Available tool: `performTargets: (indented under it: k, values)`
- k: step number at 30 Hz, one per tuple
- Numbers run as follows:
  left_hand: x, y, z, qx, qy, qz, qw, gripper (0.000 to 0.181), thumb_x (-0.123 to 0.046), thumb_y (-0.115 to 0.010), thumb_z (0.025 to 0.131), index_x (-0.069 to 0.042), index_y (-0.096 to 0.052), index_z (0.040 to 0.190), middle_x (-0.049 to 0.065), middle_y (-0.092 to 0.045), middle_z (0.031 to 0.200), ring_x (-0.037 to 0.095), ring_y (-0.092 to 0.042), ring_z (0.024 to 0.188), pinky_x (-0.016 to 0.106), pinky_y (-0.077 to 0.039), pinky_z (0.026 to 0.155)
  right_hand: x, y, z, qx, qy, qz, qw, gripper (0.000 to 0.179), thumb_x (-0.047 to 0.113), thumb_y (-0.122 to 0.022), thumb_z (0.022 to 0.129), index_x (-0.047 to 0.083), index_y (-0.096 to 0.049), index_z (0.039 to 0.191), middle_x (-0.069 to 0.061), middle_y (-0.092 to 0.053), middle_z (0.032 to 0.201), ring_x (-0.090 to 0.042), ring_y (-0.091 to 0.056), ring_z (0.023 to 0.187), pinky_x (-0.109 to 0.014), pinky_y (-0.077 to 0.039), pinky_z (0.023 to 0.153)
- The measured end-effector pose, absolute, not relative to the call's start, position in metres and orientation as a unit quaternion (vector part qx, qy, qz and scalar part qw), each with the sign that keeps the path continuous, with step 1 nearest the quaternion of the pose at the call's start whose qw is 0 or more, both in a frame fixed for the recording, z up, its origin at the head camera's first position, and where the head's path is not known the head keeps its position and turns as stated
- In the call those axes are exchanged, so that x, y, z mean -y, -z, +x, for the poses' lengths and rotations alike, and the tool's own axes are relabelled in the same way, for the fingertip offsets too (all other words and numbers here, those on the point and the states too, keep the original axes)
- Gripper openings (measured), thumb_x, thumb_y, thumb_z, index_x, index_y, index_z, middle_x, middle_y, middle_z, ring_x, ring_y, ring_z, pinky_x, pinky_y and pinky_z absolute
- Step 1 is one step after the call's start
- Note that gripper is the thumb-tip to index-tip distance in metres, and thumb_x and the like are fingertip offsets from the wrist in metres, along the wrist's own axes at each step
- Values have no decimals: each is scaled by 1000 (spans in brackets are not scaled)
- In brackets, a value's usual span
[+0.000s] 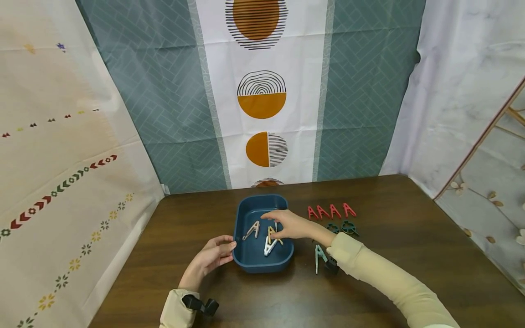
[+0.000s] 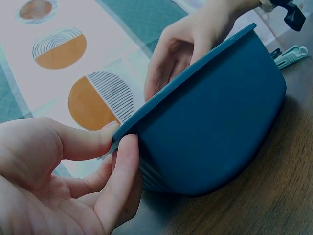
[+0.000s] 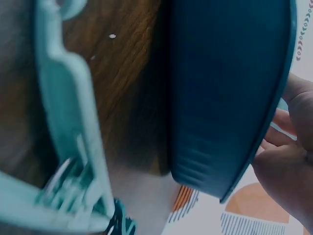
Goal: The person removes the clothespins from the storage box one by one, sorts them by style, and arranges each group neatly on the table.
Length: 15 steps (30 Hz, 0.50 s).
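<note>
Pinching bin [image 1: 263,268]: left hand [image 1: 215,253]; right hand [image 1: 289,224] by clothespins [image 1: 267,249] (one white).

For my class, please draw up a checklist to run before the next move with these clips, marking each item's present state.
1. Left hand steadies bin: ok, fingers pinch the rim.
2. Bin stands on table: ok.
3. Right hand clear of bin: not ok, it reaches over the inside.
4. Right hand free of yellow clip: cannot tell.
5. Red clips in bin: not ok, four lie on the table.
</note>
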State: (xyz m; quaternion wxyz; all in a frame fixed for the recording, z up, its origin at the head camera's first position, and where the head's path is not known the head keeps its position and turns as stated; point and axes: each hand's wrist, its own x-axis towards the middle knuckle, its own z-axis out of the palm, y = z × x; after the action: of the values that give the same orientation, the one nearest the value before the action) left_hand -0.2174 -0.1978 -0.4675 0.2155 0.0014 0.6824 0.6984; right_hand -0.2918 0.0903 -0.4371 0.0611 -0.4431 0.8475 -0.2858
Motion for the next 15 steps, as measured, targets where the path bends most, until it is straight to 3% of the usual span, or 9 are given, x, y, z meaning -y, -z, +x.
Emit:
performTargets:
  k: [9, 15]
  values:
    - [196, 469, -218, -672, -708, -3, 218, 34, -12, -60, 95, 2, -43, 121, -4, -61, 81, 5, -62, 68, 19, -56, 67, -71, 441, -300, -845, 297, -434, 94, 62, 14, -73, 86, -3, -45, 139, -16, -51, 141, -34, -54, 125, -42, -50, 98]
    - [197, 469, -218, -673, -708, -7, 215, 33, -12, -60, 95, 1, -44, 120, -4, -60, 80, 4, -62, 67, 18, -55, 66, -58, 445, -306, -864, 260, -423, 83, 64, 17, -75, 84, -1, -47, 138, -14, -54, 139, -29, -56, 123, -42, -49, 100]
